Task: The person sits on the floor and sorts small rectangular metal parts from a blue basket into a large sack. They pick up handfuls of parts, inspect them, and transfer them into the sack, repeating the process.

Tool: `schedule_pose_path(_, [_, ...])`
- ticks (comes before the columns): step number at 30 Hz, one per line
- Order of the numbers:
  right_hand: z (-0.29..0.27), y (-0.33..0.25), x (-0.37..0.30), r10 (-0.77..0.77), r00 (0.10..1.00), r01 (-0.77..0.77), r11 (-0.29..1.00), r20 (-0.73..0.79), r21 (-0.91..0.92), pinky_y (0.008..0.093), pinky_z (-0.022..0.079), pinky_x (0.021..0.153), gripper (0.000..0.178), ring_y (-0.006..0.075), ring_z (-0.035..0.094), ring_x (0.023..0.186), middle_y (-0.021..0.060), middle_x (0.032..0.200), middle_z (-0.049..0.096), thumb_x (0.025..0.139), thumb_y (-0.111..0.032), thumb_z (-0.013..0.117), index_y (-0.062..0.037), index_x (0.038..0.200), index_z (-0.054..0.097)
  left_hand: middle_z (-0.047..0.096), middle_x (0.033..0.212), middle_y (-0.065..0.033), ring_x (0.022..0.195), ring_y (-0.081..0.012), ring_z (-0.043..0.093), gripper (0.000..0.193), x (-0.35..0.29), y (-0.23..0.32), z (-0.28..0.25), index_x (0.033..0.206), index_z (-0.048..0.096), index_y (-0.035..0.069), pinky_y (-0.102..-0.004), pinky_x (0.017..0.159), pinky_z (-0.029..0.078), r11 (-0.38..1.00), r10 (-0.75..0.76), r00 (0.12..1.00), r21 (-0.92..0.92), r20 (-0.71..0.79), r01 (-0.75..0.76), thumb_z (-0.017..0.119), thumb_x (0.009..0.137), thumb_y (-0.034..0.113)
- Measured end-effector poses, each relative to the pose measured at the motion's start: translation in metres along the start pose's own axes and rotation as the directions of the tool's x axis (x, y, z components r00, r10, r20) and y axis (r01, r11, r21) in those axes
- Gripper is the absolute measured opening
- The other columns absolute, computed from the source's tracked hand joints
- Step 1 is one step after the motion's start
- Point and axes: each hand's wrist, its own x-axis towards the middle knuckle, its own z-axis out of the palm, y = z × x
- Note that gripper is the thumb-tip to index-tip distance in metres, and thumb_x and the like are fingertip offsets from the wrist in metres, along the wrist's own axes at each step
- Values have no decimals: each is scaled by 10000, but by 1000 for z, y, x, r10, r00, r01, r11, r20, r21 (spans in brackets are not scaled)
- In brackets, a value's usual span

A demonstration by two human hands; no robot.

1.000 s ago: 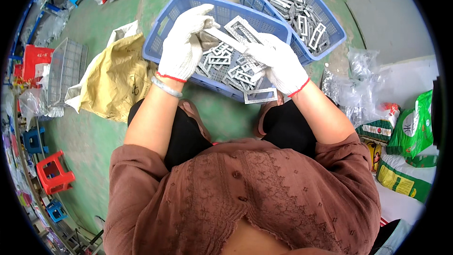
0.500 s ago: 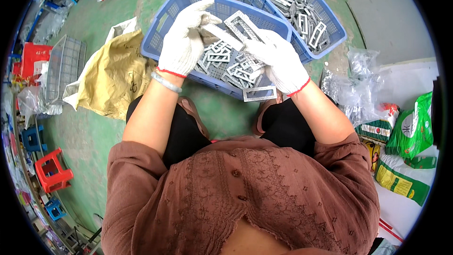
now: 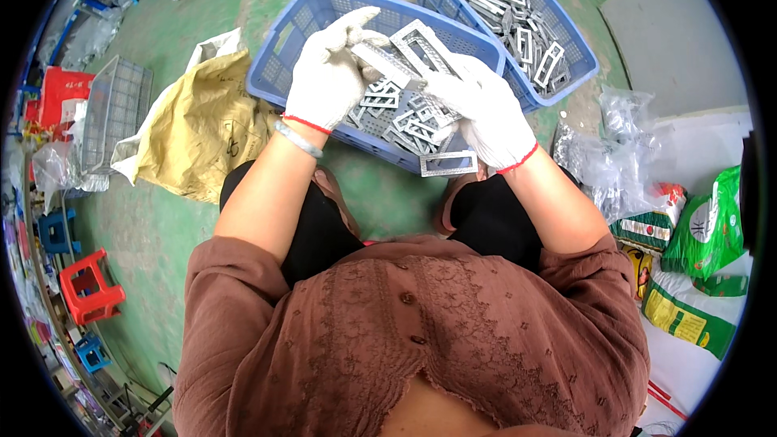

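White knit gloves with red cuffs cover both hands, raised over a blue plastic basket [image 3: 279, 40]. My left hand [image 3: 325, 81] is closed on one end of a grey metal rectangular frame [image 3: 388, 66], turned edge-on, its index finger stretched out above. My right hand [image 3: 490, 113] grips another open rectangular metal frame [image 3: 437, 47], which tilts up and away; the two pieces meet or overlap near the right fingertips. Below them, several similar frames [image 3: 411, 131] lie loose in the basket. One more frame [image 3: 449, 171] sits at the basket's near rim, below my right hand.
A second blue basket [image 3: 579, 57], holding many similar frames, stands behind at the right. A yellow sack [image 3: 190, 133] and a wire basket [image 3: 117, 113] are at left, with a red stool [image 3: 91, 287]. Clear plastic bags [image 3: 619, 154] and green packages [image 3: 712, 222] lie at right.
My left hand has shifted slightly right and tilted its frame a little, showing more of its side. My right hand keeps its grip. The whole view has moved slightly.
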Motion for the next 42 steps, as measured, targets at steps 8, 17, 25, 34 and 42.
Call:
schedule_pose_path(8, [6,-4,-3,-6,1000,6,1000,-12,-13,262,595,585,416,115,653,865,69,1055,641,923,-184,704,7,1264,564,680,1003,-157,872,-246,620,581,3,-2,-1,1295,566,-44,-362,789,493,999,0,1000,-40,-5,0,607,823,292])
schedule_pose_path(17, [7,-5,-6,31,999,-32,999,-27,-21,248,580,559,409,95,634,775,56,1013,643,922,-189,710,2,1255,570,669,960,-143,916,-274,625,561,4,-4,3,1258,591,-32,-398,814,504,996,-8,999,-88,-33,5,608,783,265])
schedule_pose_path(25, [0,-7,1,106,993,-98,987,-56,124,274,571,529,357,115,627,698,42,891,628,922,-173,693,0,1216,588,617,1129,-207,962,-265,607,450,5,4,-9,1209,596,-15,-420,905,525,998,31,998,-51,-54,-33,628,828,223])
schedule_pose_path(34, [-10,-13,2,170,979,-148,971,-113,186,272,492,443,237,90,536,603,-9,770,561,908,-185,705,-55,1101,663,676,996,-81,927,-265,635,207,-2,54,2,1087,659,40,-419,822,551,909,377,874,-59,-306,-413,673,917,156])
schedule_pose_path(42, [-11,-7,4,181,963,-148,974,-200,169,271,464,427,262,86,557,608,-11,787,606,895,-168,720,-49,1118,651,677,990,-54,888,-249,643,121,-5,56,-1,1022,661,69,-409,808,553,887,425,831,-19,-359,-462,681,912,117])
